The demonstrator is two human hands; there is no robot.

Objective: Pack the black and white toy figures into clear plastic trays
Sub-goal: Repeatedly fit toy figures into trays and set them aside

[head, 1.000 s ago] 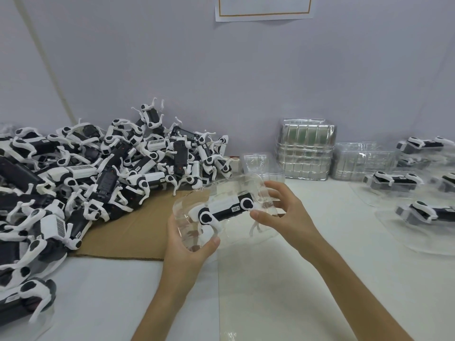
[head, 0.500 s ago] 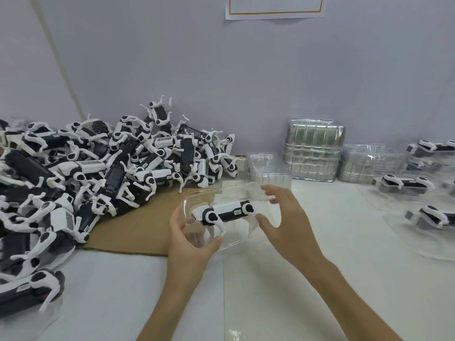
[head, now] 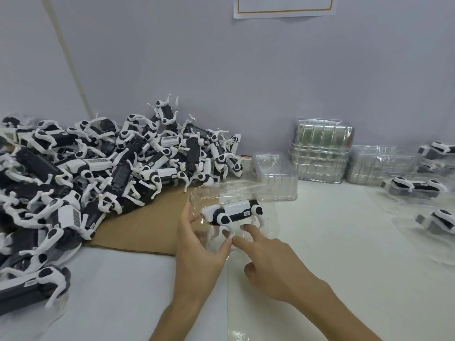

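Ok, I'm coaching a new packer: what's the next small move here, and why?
Probably press the toy figure down until it seats: the right hand has a straight finger at its legs, while the left hand grips the clear tray.

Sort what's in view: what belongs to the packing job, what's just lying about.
Job: the toy being packed, its clear tray, the toy pile, the empty tray stacks, the packed trays.
Lying about: the cardboard sheet under the pile, the paper on the wall.

White table (head: 332,242) — cardboard sheet (head: 147,225), toy pile (head: 123,168), tray stacks (head: 320,153)
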